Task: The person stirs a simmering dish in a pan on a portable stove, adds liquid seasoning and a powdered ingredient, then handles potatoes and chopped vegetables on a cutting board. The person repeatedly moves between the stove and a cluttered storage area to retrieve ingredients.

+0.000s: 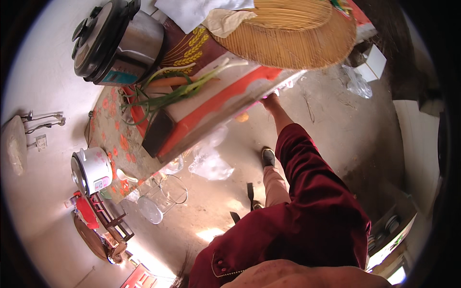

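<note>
My right hand (271, 102) reaches in below the near edge of a table (216, 126), its arm in a dark red sleeve. The fingers are at a pink and white item (267, 95), mostly hidden by the tabletop, so the grip cannot be made out. A round orange-brown thing (242, 117) shows just under the edge beside the hand. My left hand is out of view. On the tabletop lie green onions (187, 88) and a carrot (167, 82), with a dark rectangular object (158, 131) at the corner.
An electric pressure cooker (119, 43) and round woven stalk trays (288, 46) occupy the table. A white rice cooker (94, 169) and a ladle (126, 176) sit on a flowered surface. Plastic bags (210, 165), a round-framed stand (151, 208) and a white box (372, 64) are lower down.
</note>
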Available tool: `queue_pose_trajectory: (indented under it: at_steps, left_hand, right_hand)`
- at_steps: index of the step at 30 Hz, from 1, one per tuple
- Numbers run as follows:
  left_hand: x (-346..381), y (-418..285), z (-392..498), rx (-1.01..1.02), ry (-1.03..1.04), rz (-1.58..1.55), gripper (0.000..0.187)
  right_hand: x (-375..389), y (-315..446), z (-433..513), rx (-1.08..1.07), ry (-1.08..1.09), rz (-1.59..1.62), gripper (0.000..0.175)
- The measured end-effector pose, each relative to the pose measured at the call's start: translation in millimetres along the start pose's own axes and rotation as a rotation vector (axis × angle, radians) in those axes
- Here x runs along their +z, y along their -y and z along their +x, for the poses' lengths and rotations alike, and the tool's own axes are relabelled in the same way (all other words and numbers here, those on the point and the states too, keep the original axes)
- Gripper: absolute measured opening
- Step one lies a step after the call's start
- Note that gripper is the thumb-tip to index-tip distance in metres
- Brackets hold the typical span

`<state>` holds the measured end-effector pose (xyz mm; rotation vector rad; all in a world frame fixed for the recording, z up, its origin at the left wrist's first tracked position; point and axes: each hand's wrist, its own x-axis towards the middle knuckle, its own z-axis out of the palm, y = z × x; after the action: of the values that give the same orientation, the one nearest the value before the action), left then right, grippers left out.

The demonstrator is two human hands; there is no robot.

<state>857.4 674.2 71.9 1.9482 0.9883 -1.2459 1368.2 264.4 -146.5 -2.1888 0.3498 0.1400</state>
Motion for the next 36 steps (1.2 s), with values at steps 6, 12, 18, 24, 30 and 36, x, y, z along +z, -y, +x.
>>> queue_pose_trajectory:
  at_steps: [6, 12, 18, 24, 30, 36]
  left_hand:
    - [0, -26, 4, -0.085, -0.019, -0.047, 0.03]
    - [-6, -33, 7, -0.079, -0.03, -0.039, 0.032]
    - [-18, -27, 13, -0.014, -0.036, 0.006, 0.033]
    - [-48, -19, 33, 0.175, -0.014, 0.145, 0.034]
    - [-91, -79, 38, 0.672, 0.057, 0.493, 0.035]
    - [-32, -218, -71, 1.466, 0.407, 0.727, 0.041]
  right_hand:
    - [8, -7, 49, -0.005, 0.278, -0.467, 0.041]
    - [7, -2, 42, 0.17, 0.18, -0.179, 0.045]
    - [21, 20, 15, 0.194, 0.038, -0.004, 0.05]
    - [-22, 32, -103, 0.217, 0.022, -0.266, 0.051]
    - [-120, 61, -321, 0.286, 0.023, -0.22, 0.047]
    - [-185, 105, -563, 0.429, -0.188, 0.042, 0.042]
